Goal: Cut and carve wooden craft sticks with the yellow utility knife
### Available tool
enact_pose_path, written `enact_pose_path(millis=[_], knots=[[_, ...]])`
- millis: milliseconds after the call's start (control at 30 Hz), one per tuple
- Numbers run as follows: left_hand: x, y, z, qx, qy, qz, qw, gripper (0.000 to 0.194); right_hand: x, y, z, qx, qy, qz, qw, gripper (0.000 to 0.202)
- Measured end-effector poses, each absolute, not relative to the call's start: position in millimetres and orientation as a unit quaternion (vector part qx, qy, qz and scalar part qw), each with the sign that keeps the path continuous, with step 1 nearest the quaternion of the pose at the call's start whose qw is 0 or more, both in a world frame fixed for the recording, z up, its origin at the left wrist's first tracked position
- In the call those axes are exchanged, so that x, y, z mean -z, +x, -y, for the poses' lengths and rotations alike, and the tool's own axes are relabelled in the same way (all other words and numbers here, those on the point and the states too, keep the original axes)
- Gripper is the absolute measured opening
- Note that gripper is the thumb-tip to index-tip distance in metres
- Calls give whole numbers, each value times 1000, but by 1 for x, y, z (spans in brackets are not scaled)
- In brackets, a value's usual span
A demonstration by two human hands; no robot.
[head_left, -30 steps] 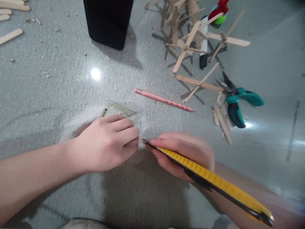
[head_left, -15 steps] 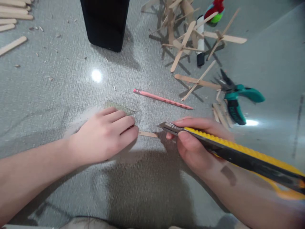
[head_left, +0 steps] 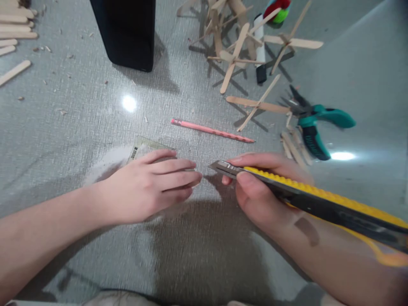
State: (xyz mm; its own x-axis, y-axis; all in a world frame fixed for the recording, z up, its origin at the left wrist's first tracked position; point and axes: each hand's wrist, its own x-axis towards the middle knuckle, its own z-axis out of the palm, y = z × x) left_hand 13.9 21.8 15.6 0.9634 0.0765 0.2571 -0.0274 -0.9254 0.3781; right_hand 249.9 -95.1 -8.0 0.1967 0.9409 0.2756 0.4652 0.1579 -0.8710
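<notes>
My left hand (head_left: 153,182) lies on the grey tabletop, fingers stretched out and slightly apart, thumb hidden underneath. A clear, greenish flat plate (head_left: 143,145) with a small dark printed mark sticks out from beneath it. Any stick below these fingers is hidden from sight. My right hand (head_left: 263,191) is closed around a yellow and black utility knife (head_left: 306,197). Its bare blade points left, a short gap away from my left fingertips. Above both hands rests a pink pencil (head_left: 213,131), lying at a slant.
A black phone-like slab (head_left: 127,34) stands at the top. Crossed craft sticks (head_left: 258,104), a white marker (head_left: 259,46) and teal-handled pliers (head_left: 314,121) occupy the upper right. More craft sticks (head_left: 15,34) lie at the upper left, with wood chips scattered around.
My left fingers have straightened and reached right, covering the craft stick that showed beside them. More of the clear plate shows. My right hand keeps its hold on the knife; the view shifted slightly.
</notes>
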Motion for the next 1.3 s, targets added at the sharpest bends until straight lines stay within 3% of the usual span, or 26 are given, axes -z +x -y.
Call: enact_pose_path(millis=[200,467,667,833,1300], knots=[[-17,7,-21,-132,974,-53,177,17,6,243,96,-247,-591,571,513,11],[-14,14,-19,-129,974,13,183,31,3,241,96,-305,-596,531,519,10],[-17,10,-24,-159,967,-96,177,20,-12,243,94,-321,-590,596,440,13],[-13,6,-26,-167,955,-126,209,23,-20,240,80,-302,-512,715,367,18],[-10,13,-24,-146,933,-178,275,30,-13,230,77,-279,-482,758,341,24]])
